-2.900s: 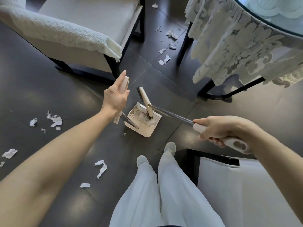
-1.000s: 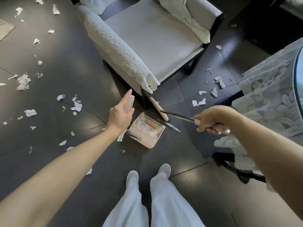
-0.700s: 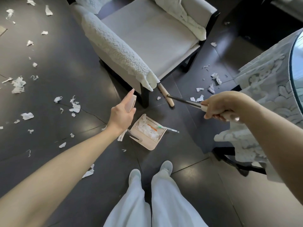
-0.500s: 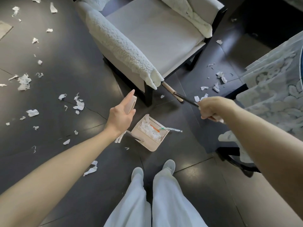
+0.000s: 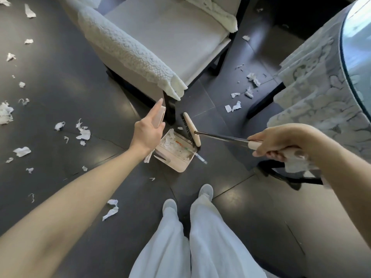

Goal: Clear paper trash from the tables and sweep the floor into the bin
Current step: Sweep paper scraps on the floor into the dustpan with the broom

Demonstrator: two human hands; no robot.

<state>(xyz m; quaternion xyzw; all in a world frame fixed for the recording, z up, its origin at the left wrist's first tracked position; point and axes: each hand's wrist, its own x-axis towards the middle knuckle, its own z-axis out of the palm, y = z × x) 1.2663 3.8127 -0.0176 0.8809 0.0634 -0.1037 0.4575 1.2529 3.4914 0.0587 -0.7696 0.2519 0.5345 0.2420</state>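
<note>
My left hand [image 5: 148,133] grips the upright beige handle of a dustpan [image 5: 176,154] that rests on the dark floor in front of my feet. White paper scraps lie inside the pan. My right hand [image 5: 279,142] holds the beige grip of a broom by its metal shaft. The broom head [image 5: 191,130] sits at the pan's open far edge, bristles on the floor. More paper scraps [image 5: 244,93] lie beyond it between chair and table, and other paper scraps [image 5: 82,133] are spread over the floor on the left.
A white armchair [image 5: 160,41] with lace covers stands just behind the dustpan, its dark leg beside my left hand. A round table [image 5: 329,81] under a lace cloth is at the right. My two feet in white shoes [image 5: 204,192] stand just behind the pan.
My right hand has drawn the broom head back from under the armchair's corner to the dustpan's edge. My left hand and the pan have stayed in place.
</note>
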